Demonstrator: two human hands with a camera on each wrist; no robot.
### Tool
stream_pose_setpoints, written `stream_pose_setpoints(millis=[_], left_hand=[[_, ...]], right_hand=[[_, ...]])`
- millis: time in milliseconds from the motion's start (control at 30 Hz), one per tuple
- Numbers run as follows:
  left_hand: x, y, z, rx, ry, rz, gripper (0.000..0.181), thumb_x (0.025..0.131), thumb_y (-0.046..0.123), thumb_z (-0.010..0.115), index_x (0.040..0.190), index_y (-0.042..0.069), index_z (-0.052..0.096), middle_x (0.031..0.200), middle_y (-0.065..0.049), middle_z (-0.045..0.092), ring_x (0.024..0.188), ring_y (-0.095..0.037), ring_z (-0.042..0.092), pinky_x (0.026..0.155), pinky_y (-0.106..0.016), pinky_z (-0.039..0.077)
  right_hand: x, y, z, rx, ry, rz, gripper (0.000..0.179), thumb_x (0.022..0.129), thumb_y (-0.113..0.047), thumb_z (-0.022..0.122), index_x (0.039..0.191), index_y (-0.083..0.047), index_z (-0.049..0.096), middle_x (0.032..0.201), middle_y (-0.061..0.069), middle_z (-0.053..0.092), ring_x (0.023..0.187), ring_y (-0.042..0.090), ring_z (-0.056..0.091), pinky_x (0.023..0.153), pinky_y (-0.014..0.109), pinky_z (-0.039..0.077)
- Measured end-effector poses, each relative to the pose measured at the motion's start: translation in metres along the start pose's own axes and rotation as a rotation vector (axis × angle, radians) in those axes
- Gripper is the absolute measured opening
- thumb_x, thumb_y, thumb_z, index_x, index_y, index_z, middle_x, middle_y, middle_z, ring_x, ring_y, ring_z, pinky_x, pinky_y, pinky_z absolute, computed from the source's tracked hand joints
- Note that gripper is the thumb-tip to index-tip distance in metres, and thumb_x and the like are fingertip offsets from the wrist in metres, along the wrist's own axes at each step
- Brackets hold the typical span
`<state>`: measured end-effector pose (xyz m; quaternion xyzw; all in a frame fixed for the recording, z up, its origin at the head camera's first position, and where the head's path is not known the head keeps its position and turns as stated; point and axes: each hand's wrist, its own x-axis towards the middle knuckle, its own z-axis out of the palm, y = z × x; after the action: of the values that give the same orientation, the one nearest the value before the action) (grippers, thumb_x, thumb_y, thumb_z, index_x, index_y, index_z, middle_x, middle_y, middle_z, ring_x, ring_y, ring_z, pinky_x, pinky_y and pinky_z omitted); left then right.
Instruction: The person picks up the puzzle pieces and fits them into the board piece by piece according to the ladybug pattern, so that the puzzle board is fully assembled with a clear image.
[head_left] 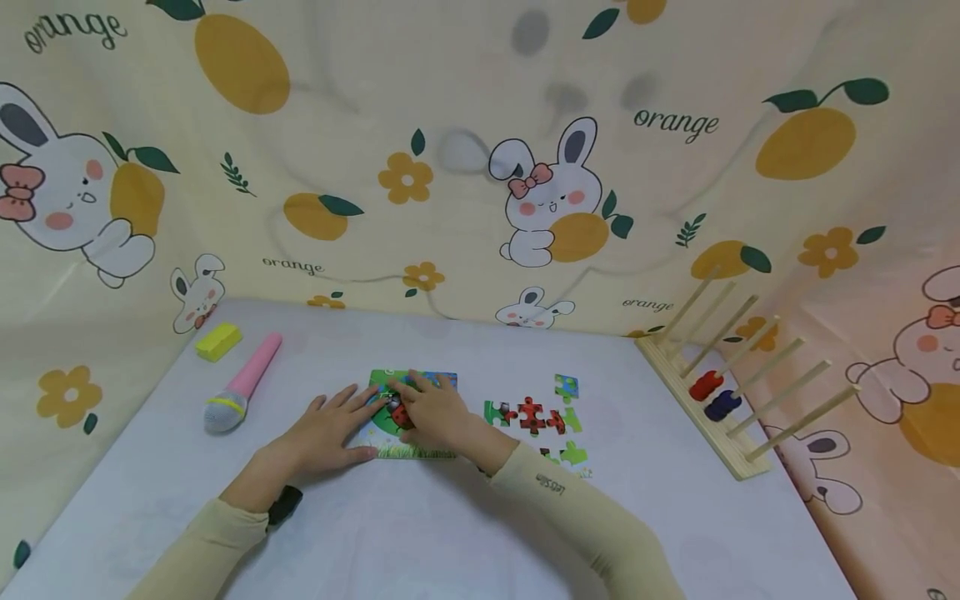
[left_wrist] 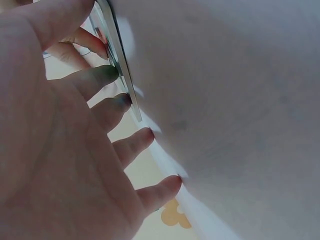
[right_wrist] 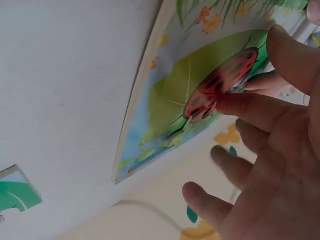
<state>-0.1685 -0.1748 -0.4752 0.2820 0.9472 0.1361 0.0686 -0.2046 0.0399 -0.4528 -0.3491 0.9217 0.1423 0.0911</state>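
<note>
A puzzle board [head_left: 412, 451] with a ladybug on a green leaf lies flat on the table. My left hand [head_left: 326, 433] rests at its left edge with fingers spread. In the left wrist view, the thumb and two fingertips touch the board's rim [left_wrist: 114, 37], and the other fingers reach the table. Over the board is my right hand [head_left: 435, 412]. Its index fingertip presses the red ladybug picture [right_wrist: 215, 82], while the thumb lies apart on the board. A puzzle piece [right_wrist: 192, 120] near that fingertip looks slightly raised; the other fingers extend loosely above the board.
Several loose puzzle pieces [head_left: 531, 414] lie right of the board. A wooden peg rack [head_left: 705, 408] with red beads [head_left: 707, 385] and dark blue beads [head_left: 723, 405] stands at the table's right edge. At the left are a pink toy microphone [head_left: 251, 371] and a yellow block [head_left: 218, 342].
</note>
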Motion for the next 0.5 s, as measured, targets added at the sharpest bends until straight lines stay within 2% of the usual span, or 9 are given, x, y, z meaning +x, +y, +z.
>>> stream_pose_setpoints(millis=[100, 200, 333, 500], left_hand=[[0.0, 0.0, 0.001, -0.002, 0.002, 0.002, 0.077, 0.093, 0.051, 0.064, 0.154, 0.012, 0.038, 0.162, -0.014, 0.027, 0.145, -0.047, 0.025, 0.103, -0.077, 0.024], [0.001, 0.0, 0.001, -0.01, -0.006, -0.003, 0.079, 0.093, 0.052, 0.064, 0.155, 0.012, 0.037, 0.163, -0.013, 0.026, 0.145, -0.046, 0.024, 0.104, -0.077, 0.023], [0.002, 0.001, 0.0, -0.008, -0.009, -0.013, 0.08, 0.093, 0.053, 0.064, 0.156, 0.012, 0.036, 0.163, -0.011, 0.025, 0.146, -0.045, 0.023, 0.105, -0.076, 0.022], [0.001, 0.001, -0.001, -0.009, -0.007, -0.01, 0.078, 0.093, 0.051, 0.065, 0.155, 0.011, 0.038, 0.162, -0.013, 0.027, 0.145, -0.047, 0.024, 0.104, -0.076, 0.024]], right_hand=[[0.004, 0.001, 0.0, 0.008, 0.003, -0.031, 0.057, 0.098, -0.056, 0.052, 0.139, -0.018, 0.06, 0.161, -0.009, 0.029, 0.149, 0.02, 0.026, 0.115, 0.049, 0.031], [0.008, 0.006, -0.002, 0.06, -0.003, -0.057, 0.054, 0.101, -0.051, 0.049, 0.142, -0.017, 0.058, 0.158, -0.007, 0.036, 0.147, 0.02, 0.031, 0.114, 0.046, 0.034], [0.011, 0.019, -0.001, 0.263, -0.039, -0.105, 0.054, 0.104, -0.042, 0.05, 0.15, -0.014, 0.046, 0.16, -0.005, 0.033, 0.149, 0.019, 0.026, 0.114, 0.041, 0.035], [0.01, 0.034, 0.0, 0.53, -0.104, -0.188, 0.056, 0.104, -0.032, 0.053, 0.152, -0.006, 0.04, 0.164, 0.003, 0.023, 0.151, 0.022, 0.017, 0.119, 0.037, 0.024]])
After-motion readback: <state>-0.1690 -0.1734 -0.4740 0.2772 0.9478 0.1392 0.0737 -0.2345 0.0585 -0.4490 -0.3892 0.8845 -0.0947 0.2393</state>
